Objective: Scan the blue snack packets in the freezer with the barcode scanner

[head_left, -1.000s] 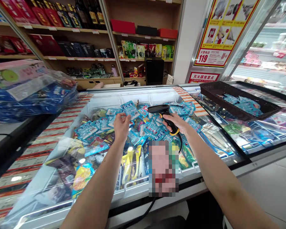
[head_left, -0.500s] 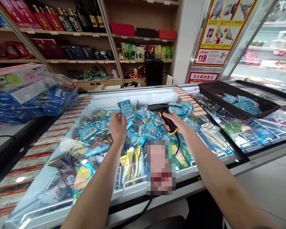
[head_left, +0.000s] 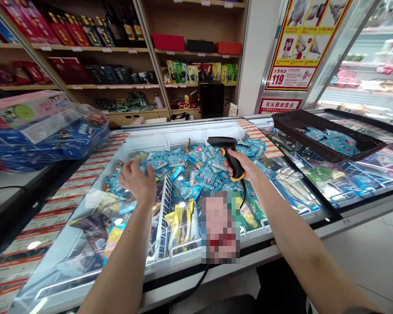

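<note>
My right hand grips the black and yellow barcode scanner, held upright over a heap of small blue packets on the chest freezer's glass lid. My left hand lies low over the left part of the heap with its fingers spread, touching the blue packets there. I cannot tell whether a packet is under its palm. The scanner's cable hangs down past the freezer's front edge.
A black mesh basket with more blue packets stands on the freezer at the right. Wrapped blue and pink boxes are stacked at the left. Shelves of boxed goods line the back wall. A glass-fronted cooler is at the far right.
My left hand held one blue packet up in front of the scanner; it has since dropped down and left onto the heap. The scanner has tipped slightly to the right.
</note>
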Demonstrator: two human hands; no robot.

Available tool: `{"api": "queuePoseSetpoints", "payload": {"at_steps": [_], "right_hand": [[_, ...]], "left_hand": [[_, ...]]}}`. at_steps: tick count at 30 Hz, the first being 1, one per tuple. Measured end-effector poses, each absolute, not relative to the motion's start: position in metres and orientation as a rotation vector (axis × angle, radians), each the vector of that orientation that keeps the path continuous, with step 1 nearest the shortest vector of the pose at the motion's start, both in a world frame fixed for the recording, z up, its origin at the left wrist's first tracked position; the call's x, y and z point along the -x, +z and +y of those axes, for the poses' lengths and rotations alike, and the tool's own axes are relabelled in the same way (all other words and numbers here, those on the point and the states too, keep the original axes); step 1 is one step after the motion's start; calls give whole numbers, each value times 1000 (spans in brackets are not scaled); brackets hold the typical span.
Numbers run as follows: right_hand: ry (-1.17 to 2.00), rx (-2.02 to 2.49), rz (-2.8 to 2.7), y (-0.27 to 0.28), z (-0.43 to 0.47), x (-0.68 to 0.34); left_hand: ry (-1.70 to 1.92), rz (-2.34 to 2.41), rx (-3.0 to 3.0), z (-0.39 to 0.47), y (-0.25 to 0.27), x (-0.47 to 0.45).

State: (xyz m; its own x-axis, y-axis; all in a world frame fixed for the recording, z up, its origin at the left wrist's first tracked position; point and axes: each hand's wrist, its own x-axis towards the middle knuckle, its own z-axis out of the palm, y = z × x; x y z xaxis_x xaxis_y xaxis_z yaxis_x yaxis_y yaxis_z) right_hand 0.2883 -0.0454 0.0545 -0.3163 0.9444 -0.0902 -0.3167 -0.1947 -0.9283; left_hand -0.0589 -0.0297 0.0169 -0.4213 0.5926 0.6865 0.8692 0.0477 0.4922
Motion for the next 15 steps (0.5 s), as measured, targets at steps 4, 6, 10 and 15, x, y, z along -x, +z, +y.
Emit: {"api": "queuePoseSetpoints", "payload": {"at_steps": [4, 6, 10, 15], "right_hand": [[1676, 859, -1064, 58, -47, -289], [1694, 840, -1073, 59, -48, -289], [1705, 885, -1084, 62, -48, -291], [1552, 881, -1063, 63, -46, -297]], "left_hand": [[-1047, -1731, 2038, -35, 19, 44], [-867, -1643, 2243, -32, 16, 41], [-809, -1730, 2190, -26, 5, 43], [-823, -1780, 2086, -28, 7, 42]]}}
